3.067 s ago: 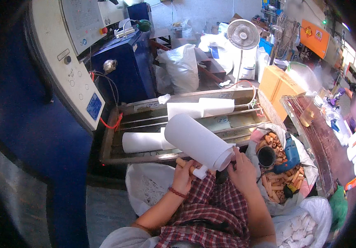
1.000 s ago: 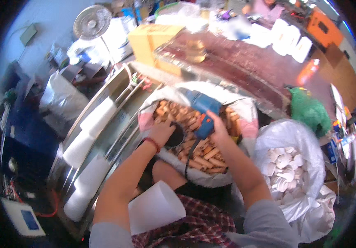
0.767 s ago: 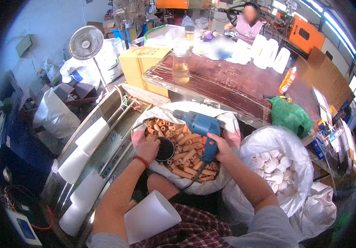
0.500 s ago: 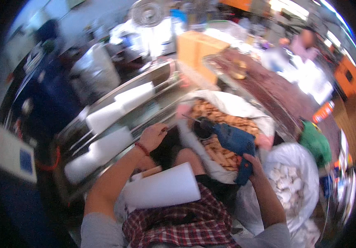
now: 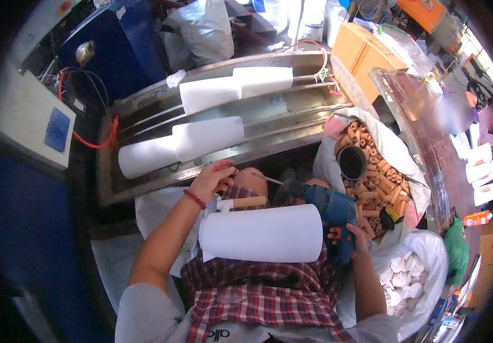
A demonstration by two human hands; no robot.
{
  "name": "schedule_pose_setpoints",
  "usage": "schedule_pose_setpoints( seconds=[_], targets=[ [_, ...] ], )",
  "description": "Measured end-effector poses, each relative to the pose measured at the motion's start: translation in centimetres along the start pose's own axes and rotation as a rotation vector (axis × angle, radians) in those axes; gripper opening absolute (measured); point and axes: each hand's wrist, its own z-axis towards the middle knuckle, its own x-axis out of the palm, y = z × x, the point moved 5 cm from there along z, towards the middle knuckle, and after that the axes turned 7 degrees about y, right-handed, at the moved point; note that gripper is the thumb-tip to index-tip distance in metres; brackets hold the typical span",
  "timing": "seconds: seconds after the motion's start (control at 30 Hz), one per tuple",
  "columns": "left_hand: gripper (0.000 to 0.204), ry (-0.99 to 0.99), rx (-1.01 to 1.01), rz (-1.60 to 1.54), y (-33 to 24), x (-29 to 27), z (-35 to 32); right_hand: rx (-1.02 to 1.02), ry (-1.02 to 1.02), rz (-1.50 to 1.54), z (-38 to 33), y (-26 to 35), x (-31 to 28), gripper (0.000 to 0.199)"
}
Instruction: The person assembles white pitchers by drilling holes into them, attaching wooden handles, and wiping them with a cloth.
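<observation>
A blue power drill (image 5: 329, 206) is in my right hand (image 5: 355, 240), its thin bit pointing left toward my left hand. My left hand (image 5: 215, 178), a red beaded bracelet at its wrist, is raised just left of the bit tip. Its fingers are curled together, and anything between them is too small to make out. Across my lap lies a large white foam roll (image 5: 262, 233). Beyond it, beside my left hand, is a short tan tube (image 5: 249, 202) with a white end. A checked cloth (image 5: 258, 306) covers my lap.
Ahead stands a metal trough (image 5: 212, 166) with rods carrying white rolls (image 5: 209, 140). To the right are a sack of brown tubes (image 5: 381, 183) with a dark cup (image 5: 352, 162), a bag of white pieces (image 5: 404, 280) and a table (image 5: 415, 137). A control box (image 5: 46, 123) is left.
The view has turned left and steadied. The drill has come down from over the sack to beside the roll, its bit nearer my left hand.
</observation>
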Motion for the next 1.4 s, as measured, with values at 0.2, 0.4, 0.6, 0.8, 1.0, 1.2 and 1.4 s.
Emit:
schedule_pose_setpoints(
  seconds=[0.2,0.4,0.6,0.8,1.0,1.2,1.4],
  targets=[
    [0.019,0.028,-0.092,-0.076,0.3,1.0,0.6,-0.031,-0.094,0.023,-0.1,-0.6,-0.5,0.049],
    [0.018,0.061,-0.102,-0.059,0.7,1.9,1.2,-0.032,-0.061,0.021,0.3,-0.2,-0.1,0.052],
    [0.019,0.054,-0.09,-0.023,0.2,2.4,1.2,-0.012,-0.079,0.034,0.3,-0.4,-0.8,0.053],
    [0.019,0.065,-0.031,0.099,-0.3,2.7,0.6,-0.011,-0.08,0.014,0.3,0.0,-0.2,0.051],
    [0.018,0.065,0.025,0.273,-0.6,3.0,0.7,0.029,-0.077,0.032,0.1,-0.1,-0.3,0.049],
    [0.032,0.041,0.217,0.732,-1.4,3.0,-0.4,0.021,-0.052,0.023,0.1,-0.1,-0.2,0.046],
    [0.046,0.365,-0.037,0.988,0.5,3.5,-4.3,0.029,-0.068,0.025,0.4,-0.6,-1.8,0.046]
  ],
)
